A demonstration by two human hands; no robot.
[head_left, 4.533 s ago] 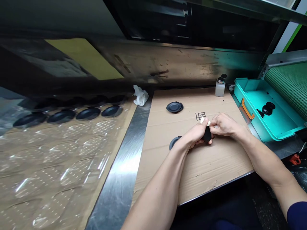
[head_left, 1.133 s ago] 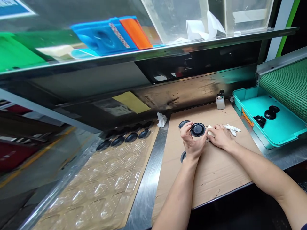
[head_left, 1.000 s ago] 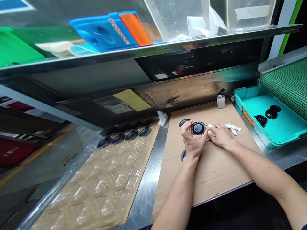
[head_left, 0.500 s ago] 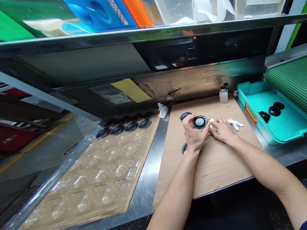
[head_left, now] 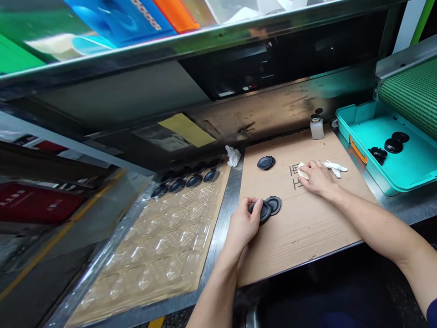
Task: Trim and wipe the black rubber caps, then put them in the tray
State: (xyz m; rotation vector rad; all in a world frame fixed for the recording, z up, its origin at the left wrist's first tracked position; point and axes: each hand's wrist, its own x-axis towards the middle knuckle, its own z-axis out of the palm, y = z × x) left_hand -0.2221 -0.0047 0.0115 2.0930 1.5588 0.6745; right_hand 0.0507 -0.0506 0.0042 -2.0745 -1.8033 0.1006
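A worker's left hand [head_left: 243, 222] pinches a black disc [head_left: 260, 210] by its rim, beside a second disc [head_left: 275, 204]. The right hand [head_left: 316, 176], curled, presses a white pad [head_left: 302, 171] onto cardboard [head_left: 307, 228]. The disc looks light, stiff and smooth; best gripped at the edge.

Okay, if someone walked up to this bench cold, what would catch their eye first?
Probably the left hand gripping a black round cap beside a second cap on the cardboard sheet. Next, the bright teal tray at far right with black parts inside, then the right hand pressing a white pad.
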